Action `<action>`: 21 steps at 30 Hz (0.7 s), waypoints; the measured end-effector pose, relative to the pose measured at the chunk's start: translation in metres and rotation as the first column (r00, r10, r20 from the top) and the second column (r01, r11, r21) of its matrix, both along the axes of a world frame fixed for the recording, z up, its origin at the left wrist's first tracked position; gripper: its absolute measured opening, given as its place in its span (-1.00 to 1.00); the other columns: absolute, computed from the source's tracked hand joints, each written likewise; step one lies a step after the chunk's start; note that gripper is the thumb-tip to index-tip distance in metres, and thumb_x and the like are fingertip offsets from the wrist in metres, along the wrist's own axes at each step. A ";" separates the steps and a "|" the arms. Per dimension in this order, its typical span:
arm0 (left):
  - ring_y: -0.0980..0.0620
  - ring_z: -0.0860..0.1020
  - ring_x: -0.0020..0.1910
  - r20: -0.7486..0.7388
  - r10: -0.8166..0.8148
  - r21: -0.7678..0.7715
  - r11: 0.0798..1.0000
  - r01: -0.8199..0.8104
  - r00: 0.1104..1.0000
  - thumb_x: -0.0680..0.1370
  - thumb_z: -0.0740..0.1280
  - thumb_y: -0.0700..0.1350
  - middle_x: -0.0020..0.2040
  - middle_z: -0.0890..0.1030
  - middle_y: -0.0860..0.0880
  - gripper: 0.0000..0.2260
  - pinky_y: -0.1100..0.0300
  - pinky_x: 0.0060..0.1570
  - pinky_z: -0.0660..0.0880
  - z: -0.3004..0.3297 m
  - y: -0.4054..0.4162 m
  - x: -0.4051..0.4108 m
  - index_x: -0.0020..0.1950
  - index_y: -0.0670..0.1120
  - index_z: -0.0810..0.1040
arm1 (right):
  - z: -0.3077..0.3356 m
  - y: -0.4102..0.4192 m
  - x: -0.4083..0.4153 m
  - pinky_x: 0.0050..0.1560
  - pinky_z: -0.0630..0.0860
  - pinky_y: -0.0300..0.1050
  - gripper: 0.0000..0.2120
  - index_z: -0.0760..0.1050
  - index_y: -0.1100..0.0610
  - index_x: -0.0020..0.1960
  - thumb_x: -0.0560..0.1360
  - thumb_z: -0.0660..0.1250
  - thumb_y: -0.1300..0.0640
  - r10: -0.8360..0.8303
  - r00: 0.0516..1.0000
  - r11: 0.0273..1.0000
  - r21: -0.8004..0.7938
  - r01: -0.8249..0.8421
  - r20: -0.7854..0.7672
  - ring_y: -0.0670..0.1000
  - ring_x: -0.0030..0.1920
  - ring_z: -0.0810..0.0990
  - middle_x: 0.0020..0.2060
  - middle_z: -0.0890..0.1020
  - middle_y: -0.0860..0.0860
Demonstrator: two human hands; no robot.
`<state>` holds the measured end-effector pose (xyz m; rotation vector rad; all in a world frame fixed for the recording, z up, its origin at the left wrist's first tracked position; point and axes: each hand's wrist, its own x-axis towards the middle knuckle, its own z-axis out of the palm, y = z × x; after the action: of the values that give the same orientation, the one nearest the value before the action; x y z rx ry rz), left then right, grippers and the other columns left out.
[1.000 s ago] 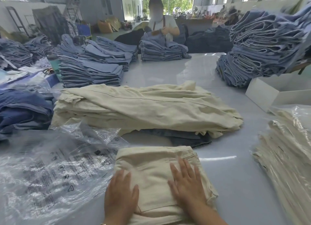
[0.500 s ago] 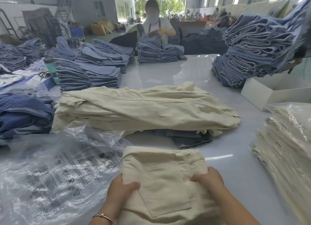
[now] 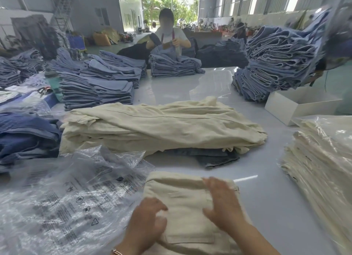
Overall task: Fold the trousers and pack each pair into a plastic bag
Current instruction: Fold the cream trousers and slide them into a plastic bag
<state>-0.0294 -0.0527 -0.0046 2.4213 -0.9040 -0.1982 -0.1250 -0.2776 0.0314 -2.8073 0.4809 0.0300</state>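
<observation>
Now folded: cream cotton trousers (image 3: pixel 182 207), near table edge.
Hands: left hand (image 3: pixel 150 216) and right hand (image 3: pixel 222 203) pressing, fingers spread.
Left: clear printed plastic bag (image 3: pixel 72 203) unfilled; cream pile (image 3: pixel 162 125) waiting.

A glossy pale bench (image 3: pixel 266 197) carries a folded cream pair (image 3: pixel 182 201), clear plastic bags (image 3: pixel 62 201) at its left, a cream trouser heap (image 3: pixel 162 125) (over dark denim (image 3: pixel 213 157)), bagged cream stacks (image 3: pixel 323 159), blue jean stacks (image 3: pixel 95 91) and a white box (image 3: pixel 282 110).
</observation>
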 end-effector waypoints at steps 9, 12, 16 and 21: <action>0.26 0.51 -0.07 -0.153 -0.274 0.177 0.938 0.299 0.950 0.26 0.28 0.18 -0.04 0.59 0.16 -0.57 0.37 -0.08 0.39 -0.003 0.002 0.002 0.08 0.09 0.54 | -0.019 0.096 -0.004 0.17 0.47 0.32 -0.41 0.53 -0.12 0.28 0.61 -0.24 0.07 0.211 0.961 0.891 -0.369 -0.264 -0.176 0.29 0.29 0.48 0.30 0.43 0.38; 0.18 0.52 -0.03 -0.123 -0.272 0.180 0.940 0.291 0.954 0.27 0.27 0.17 -0.02 0.60 0.10 -0.59 0.28 -0.03 0.43 -0.004 0.002 0.002 0.05 0.05 0.54 | -0.022 0.103 -0.004 -0.12 0.61 0.22 -0.36 0.70 -0.02 0.00 0.66 -0.20 0.06 0.140 0.961 0.901 -0.371 -0.224 -0.240 0.26 0.04 0.65 0.05 0.63 0.32; 0.14 0.53 -0.05 -0.140 -0.274 0.105 0.951 0.290 0.951 0.29 0.28 0.19 -0.06 0.61 0.06 -0.61 0.23 0.00 0.45 -0.005 0.006 -0.002 0.00 0.02 0.58 | -0.030 0.103 -0.004 -0.13 0.60 0.24 -0.66 0.69 -0.05 0.03 0.44 0.17 0.08 0.124 0.918 0.854 -0.431 -0.292 -0.376 0.26 0.05 0.64 0.05 0.62 0.34; 0.17 0.53 -0.03 -0.091 -0.381 0.171 0.904 0.391 0.920 0.33 0.30 0.38 -0.02 0.62 0.08 -0.47 0.19 0.01 0.44 0.003 0.015 -0.005 0.06 0.01 0.58 | -0.025 0.101 -0.006 -0.27 0.60 0.01 -0.67 0.67 0.01 0.00 0.24 0.51 -0.01 0.164 0.929 0.919 -0.290 -0.266 -0.331 0.17 -0.11 0.69 -0.10 0.67 0.24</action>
<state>-0.0339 -0.0375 -0.0017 2.3619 -1.3908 -0.5154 -0.1306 -0.1766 0.0069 -3.1930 0.2504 0.4749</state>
